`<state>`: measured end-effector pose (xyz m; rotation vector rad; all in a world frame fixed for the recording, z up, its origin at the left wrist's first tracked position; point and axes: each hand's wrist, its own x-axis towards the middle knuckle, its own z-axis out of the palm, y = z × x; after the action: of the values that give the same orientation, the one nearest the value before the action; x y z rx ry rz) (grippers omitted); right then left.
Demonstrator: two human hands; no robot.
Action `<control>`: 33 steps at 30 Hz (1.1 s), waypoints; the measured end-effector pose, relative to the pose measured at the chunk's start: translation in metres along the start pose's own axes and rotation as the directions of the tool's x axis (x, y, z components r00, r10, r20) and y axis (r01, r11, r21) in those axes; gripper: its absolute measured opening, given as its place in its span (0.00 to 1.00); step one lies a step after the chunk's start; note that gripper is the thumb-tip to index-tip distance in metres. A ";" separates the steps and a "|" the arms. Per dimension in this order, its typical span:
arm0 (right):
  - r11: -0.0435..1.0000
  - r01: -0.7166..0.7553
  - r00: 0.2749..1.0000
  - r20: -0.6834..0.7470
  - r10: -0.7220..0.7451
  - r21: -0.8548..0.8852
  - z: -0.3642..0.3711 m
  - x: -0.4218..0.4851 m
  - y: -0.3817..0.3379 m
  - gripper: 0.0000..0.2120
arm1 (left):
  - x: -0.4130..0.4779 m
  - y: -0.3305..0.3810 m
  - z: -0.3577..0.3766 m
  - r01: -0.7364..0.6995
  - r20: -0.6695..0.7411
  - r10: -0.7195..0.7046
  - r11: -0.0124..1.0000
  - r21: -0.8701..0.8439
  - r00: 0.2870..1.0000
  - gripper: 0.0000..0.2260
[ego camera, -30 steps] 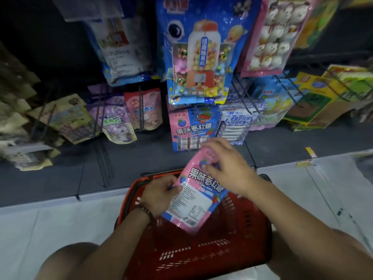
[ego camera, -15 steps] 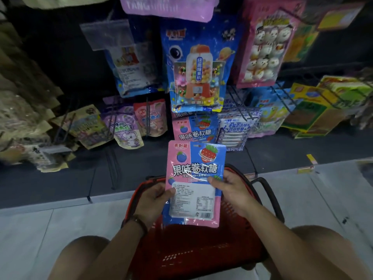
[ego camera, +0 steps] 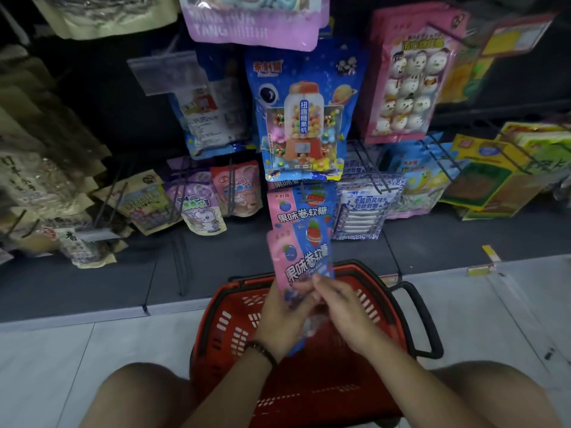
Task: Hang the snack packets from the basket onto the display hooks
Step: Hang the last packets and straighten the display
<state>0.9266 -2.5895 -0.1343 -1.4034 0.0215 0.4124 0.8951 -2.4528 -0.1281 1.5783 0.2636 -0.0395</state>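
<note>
Pinched at its lower end by left hand and right hand, pink-and-blue plastic candy packet is held upright above red plastic basket, top raised toward matching hung packet, likely for hooking.

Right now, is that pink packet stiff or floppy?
Probably semi-stiff: the packet stands up though the left hand and right hand hold only its lower end. Likely light, being flat; its glossy film may slip.

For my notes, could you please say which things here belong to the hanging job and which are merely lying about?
Job: pink packet, held by left hand and right hand; red basket; matching hung packets.
Not the job: blue gumball bag; snowman bag; purple pouch.
</note>
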 end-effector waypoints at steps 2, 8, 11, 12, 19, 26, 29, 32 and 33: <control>0.999 0.025 1.000 0.000 -0.025 -0.030 -0.002 0.000 -0.001 0.14 | 0.002 0.005 0.004 0.016 -0.055 -0.020 0.997 -0.076 0.998 0.11; 0.981 0.138 0.930 -0.324 -0.174 -0.133 -0.024 0.010 -0.014 0.01 | 0.010 0.012 -0.001 0.113 -0.021 -0.115 0.989 -0.094 0.993 0.10; 0.991 0.079 0.875 -0.469 -0.121 -0.109 -0.038 0.014 -0.012 0.15 | 0.017 0.015 -0.010 0.131 -0.005 -0.132 0.988 -0.082 0.991 0.08; 0.992 0.071 0.876 -0.469 -0.114 -0.107 -0.041 0.015 -0.013 0.18 | 0.019 0.016 -0.013 0.136 0.004 -0.136 0.988 -0.080 0.991 0.08; 0.988 0.154 0.937 -0.313 -0.154 -0.025 -0.045 0.009 -0.026 0.05 | 0.031 0.019 -0.035 0.102 0.026 -0.100 0.992 -0.073 0.995 0.11; 0.989 0.121 0.954 -0.265 -0.138 -0.080 -0.042 0.015 -0.030 0.03 | 0.047 0.027 -0.041 -0.045 -0.019 0.046 0.998 0.054 0.999 0.14; 0.987 0.119 0.964 -0.225 -0.140 -0.106 -0.044 0.028 -0.046 0.04 | 0.062 0.032 -0.044 -0.077 -0.043 0.085 0.984 0.162 0.995 0.08; 0.972 0.133 0.967 -0.188 -0.170 -0.194 -0.054 0.052 -0.059 0.05 | 0.085 0.030 -0.043 -0.069 -0.095 0.092 0.973 0.218 0.991 0.07; 0.963 0.135 0.969 -0.173 -0.178 -0.232 -0.058 0.062 -0.060 0.04 | 0.092 0.031 -0.040 -0.071 -0.112 0.098 0.973 0.221 0.989 0.10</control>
<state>1.0148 -2.6351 -0.1032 -1.6459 0.0225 0.1480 0.9844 -2.4002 -0.1137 1.8107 0.2948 0.0980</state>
